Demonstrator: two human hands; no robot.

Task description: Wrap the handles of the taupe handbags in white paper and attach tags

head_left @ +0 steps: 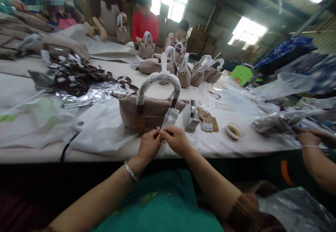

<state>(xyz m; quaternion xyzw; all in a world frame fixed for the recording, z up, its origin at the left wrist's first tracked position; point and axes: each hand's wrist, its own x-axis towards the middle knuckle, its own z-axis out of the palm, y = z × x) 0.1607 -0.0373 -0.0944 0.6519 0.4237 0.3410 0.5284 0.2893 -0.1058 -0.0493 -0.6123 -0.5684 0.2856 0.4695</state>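
Both forearms angle in from below and converge at the near edge of the table (pixel 31 155). My read is that the left hand (pixel 149 143) and right hand (pixel 176 140) are knuckle to knuckle, fingers curled down. Each is pinched on the lower end of one white strip (pixel 170 118). One metal bangle (pixel 130 170) sits on the left wrist.

The white strip hangs from the right-hand base of the handle (pixel 157 79), which arches up and is wrapped in white padding. The handle belongs to one beige handbag (pixel 131 114). The bag stands upright just beyond the hands, near the table's front edge.

Counts close by, to the right of the bag:
- One tape dispenser (pixel 190 116).
- One small stack of card tags (pixel 208 121).
- One roll of tape (pixel 234 131), lying flat.

To the left of the bag are flat white pouches (pixel 99 127) and a heap of dark straps (pixel 78 78). The heap is too tangled to count.

A row of wrapped-handle bags (pixel 198 72) stands farther back. I make it six or seven, but the far ones blur together.

Four people stand at the far side. At the right edge, a co-worker's hand (pixel 307 137) rests against a clear plastic bag (pixel 278 121).
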